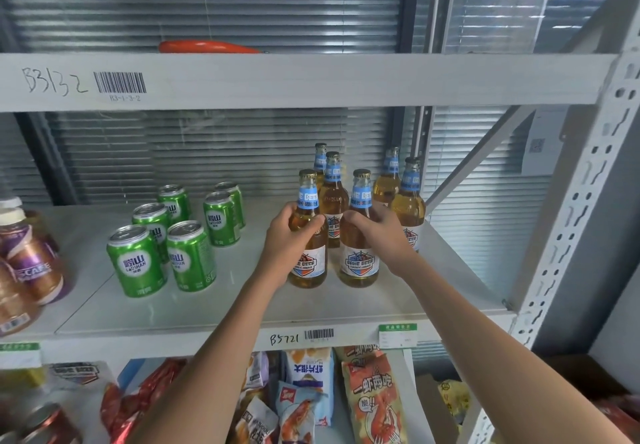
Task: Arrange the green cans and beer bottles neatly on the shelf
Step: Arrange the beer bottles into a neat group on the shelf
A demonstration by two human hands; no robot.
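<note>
Near, bottom of frame: snack bags (311, 405) on the lower level, not part of this

Mid frame, both forearms reach up onto the shelf (242, 308). Left hand (294, 232) has fingers curled round the shoulder of the front-left bottle (309, 256), thumb across the front. Right hand (377, 229) wraps the front-right bottle (360, 260) at about the same height, fingers clamped on the glass. Both bottles upright, bases on the board, just beside each other, labels facing out

Key relation: each bottle's long axis is vertical and sits straight inside its own hand's grip, so neither hand needs to regrip. Any tidy-up looks like a slide along the board, not a lift. Hands equally near, one bottle each

Behind them, centre: the other four bottles (334, 198), upright, loosely bunched toward the right upright, not in clean rows. The front pair probably needs squaring to that group; risk is knocking the one right behind the two hands

Left of centre: green cans (136, 260), six, upright in three rough pairs running front to back, well apart from the bottles, spacing uneven. No hand on them

Far left edge: coffee bottles (33, 267), some leaning. Upper board: something orange (207, 46) lying flat, can't tell what

Judgement: bottles partway sorted, cans not finished
</note>
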